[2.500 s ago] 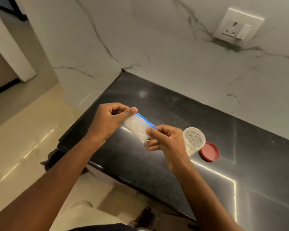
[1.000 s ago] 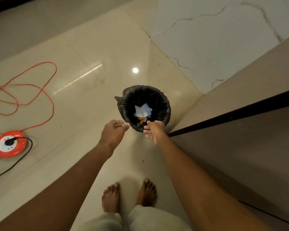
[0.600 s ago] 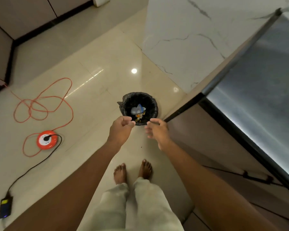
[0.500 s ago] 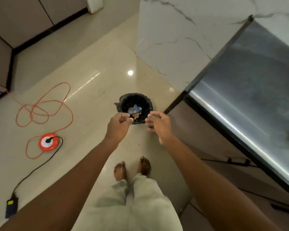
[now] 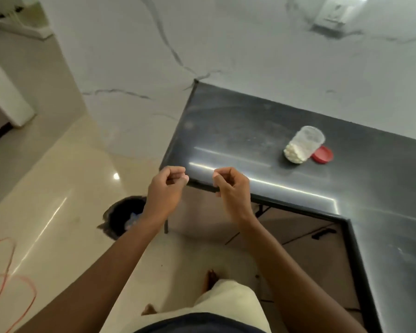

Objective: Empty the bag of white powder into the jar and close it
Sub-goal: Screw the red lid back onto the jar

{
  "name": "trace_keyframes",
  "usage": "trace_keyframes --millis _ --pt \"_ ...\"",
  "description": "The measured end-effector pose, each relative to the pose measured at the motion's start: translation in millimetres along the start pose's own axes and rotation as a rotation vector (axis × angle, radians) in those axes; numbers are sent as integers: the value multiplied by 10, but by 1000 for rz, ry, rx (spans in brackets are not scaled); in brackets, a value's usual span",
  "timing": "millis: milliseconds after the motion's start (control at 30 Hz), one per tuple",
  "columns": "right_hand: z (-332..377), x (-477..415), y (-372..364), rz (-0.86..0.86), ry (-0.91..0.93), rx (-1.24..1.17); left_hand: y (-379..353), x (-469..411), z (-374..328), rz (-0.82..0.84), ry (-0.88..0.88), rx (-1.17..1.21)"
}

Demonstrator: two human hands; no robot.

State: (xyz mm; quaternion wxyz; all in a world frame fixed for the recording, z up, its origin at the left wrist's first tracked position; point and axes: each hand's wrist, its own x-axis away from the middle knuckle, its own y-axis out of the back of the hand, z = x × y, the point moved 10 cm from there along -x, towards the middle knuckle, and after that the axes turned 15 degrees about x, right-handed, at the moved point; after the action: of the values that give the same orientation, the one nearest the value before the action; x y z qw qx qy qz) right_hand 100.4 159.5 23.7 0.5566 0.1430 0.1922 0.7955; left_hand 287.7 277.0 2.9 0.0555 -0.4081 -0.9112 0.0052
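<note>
A clear plastic jar (image 5: 303,144) stands upright and uncovered on the dark countertop (image 5: 250,131), with white powder in its lower part. Its red lid (image 5: 322,154) lies flat on the counter, touching the jar's right side. My left hand (image 5: 166,187) and my right hand (image 5: 231,189) hover side by side over the counter's near left corner, well short of the jar. Both have the fingers curled in and nothing visible in them. A crumpled bag (image 5: 132,219) lies in the bin on the floor.
A black-lined waste bin (image 5: 120,218) stands on the cream tile floor left of the counter, partly behind my left forearm. An orange cable (image 5: 7,282) loops at the lower left. A wall socket (image 5: 339,9) sits on the marble wall.
The view has swung up from the bin on the floor back to the counter. Both hands rose from above the bin to the counter's corner. The jar now holds white powder.
</note>
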Motion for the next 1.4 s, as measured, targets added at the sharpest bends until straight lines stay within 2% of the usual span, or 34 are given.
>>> trace_keyframes --millis 133,300,533,700,833,900,1033,1067,1133,1267,1333,1400 --pt "-248 -204 821 -143 -10 71 -922 -195 -175 155 -65 -7" --pt "-674 -643 1926 -387 -38 111 -2091 -443 -209 293 -57 2" --pt "-1347 -1563 3085 -497 -82 204 -3546 -802 -24 426 58 -59" --pt "-1860 -2311 3309 -288 -157 493 -4187 -1089 235 419 105 -152" --pt "-2187 -2815 3094 148 -144 956 -4463 -1244 341 411 75 -153" --pt "-2346 -2916 2980 321 -194 1040 -4537 -1289 359 405 40 -143" --pt "-2292 -3123 2861 377 -74 1141 -4574 -1368 358 373 -31 -156" --pt "-2243 -3155 2902 331 -64 1146 -4570 -1382 357 371 -50 -169" --pt "-2106 -3169 3096 134 -99 1041 -4548 -1398 359 373 -87 -210" --pt "-1648 -3034 3562 -310 -45 634 -4500 -1420 400 354 -92 -238" --pt "-1480 -2959 3654 -390 -19 420 -4498 -1431 433 347 -81 -240" --pt "-1378 -2898 3591 -356 -8 290 -4499 -1444 457 352 -67 -235"
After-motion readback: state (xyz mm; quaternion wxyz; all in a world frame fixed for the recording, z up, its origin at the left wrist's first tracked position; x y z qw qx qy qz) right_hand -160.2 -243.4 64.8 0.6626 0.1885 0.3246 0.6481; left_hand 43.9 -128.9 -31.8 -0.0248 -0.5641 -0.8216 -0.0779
